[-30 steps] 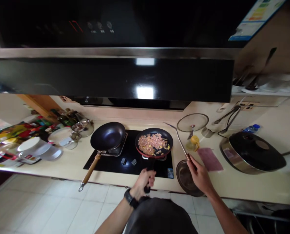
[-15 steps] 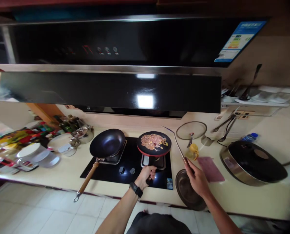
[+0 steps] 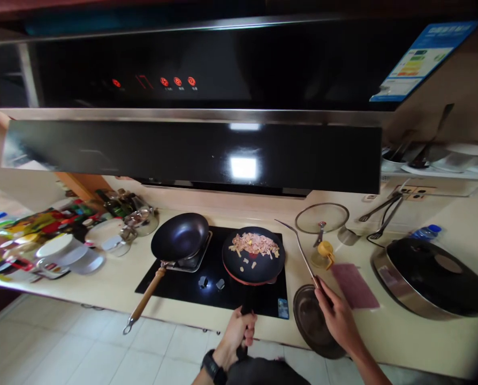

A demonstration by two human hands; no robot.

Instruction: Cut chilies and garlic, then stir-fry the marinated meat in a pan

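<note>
My left hand (image 3: 241,332) is wrapped round the black handle of a frying pan (image 3: 239,269) with a reddish outside. Chopped pinkish meat with yellowish bits (image 3: 257,244) lies mostly at the pan's far side, a few pieces scattered nearer. The pan is over the right half of the black cooktop (image 3: 226,303), covering that burner. In my right hand (image 3: 337,315) is a long-handled spatula (image 3: 303,251), closed in my fingers. It slants up and left, its thin end in the air right of the pan, apart from the meat.
A wok (image 3: 181,238) with a wooden handle sits on the left burner. Right of the cooktop are a dark round lid (image 3: 313,321), a yellow-topped jar (image 3: 323,255), a pink cloth (image 3: 355,286) and a large lidded electric pan (image 3: 435,278). A range hood (image 3: 182,149) hangs above.
My left hand has pulled the frying pan towards me, off the middle of the burner. The meat has gathered at the far side. My right hand still holds the spatula.
</note>
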